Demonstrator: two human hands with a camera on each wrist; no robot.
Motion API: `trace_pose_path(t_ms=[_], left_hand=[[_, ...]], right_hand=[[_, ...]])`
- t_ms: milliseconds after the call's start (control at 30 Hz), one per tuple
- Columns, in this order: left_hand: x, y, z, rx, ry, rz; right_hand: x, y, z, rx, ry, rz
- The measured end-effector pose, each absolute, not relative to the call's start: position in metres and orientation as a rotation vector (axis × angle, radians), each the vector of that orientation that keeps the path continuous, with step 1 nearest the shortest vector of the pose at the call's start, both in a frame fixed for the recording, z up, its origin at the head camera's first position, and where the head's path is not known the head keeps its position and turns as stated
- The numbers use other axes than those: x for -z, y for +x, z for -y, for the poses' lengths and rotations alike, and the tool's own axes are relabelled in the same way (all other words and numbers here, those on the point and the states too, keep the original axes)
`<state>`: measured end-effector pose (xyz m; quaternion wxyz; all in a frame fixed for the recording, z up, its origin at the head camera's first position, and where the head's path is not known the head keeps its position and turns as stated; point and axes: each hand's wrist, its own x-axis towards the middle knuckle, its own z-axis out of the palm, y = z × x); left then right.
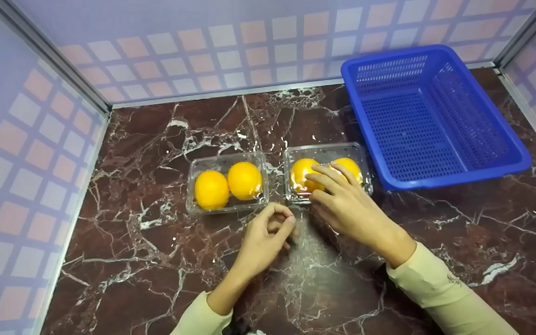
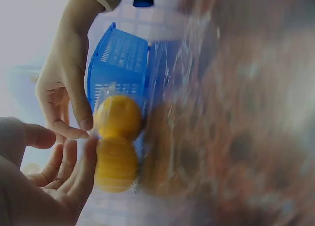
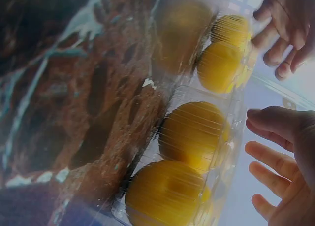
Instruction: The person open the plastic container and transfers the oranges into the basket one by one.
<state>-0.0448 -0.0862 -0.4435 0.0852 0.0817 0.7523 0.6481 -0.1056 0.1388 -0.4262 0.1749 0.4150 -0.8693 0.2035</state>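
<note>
A person's left hand (image 1: 265, 237) extends over the near side of a dark marbled surface (image 1: 133, 265), fingers loosely bent; the head view brings thumb and index together, while the left wrist view reveals a gap between them. The right hand (image 1: 354, 209) is over the right box (image 1: 324, 150), fingers spread, contact unclear. That box and the left box (image 1: 221, 163) stand side by side, roughly midway between the surface's left and right edges; the right wrist view catches their clear, ribbed walls side-on. Toward the back right corner sits a blue basket (image 1: 458, 176), its floor visible only in the head view. Counted: two hands, two boxes, four orange fruits (image 1: 244, 181), two per box, one basket.
</note>
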Motion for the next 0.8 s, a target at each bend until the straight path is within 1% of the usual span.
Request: trace_pose_path(t_ms=[100, 233, 433, 667, 800], left_hand=[[0.451, -0.047, 0.087, -1.966, 0.135, -1.970], [0.461, -0.050, 0.086, -1.996, 0.026, -1.803], [0.468, -0.058, 0.083, -2.032, -0.034, -1.709], [0.475, -0.066, 0.074, -2.157, -0.198, -1.653], [0.475, -0.071, 0.065, -2.222, -0.231, -1.629]], right_hand=[[0.429, -0.106, -0.140, -0.580, 1.158, 2.440], [0.429, -0.107, -0.140, -0.573, 1.152, 2.427], [0.427, -0.108, -0.142, -0.567, 1.149, 2.444], [0.425, -0.107, -0.140, -0.584, 1.142, 2.464], [0.425, -0.108, -0.138, -0.536, 1.128, 2.478]])
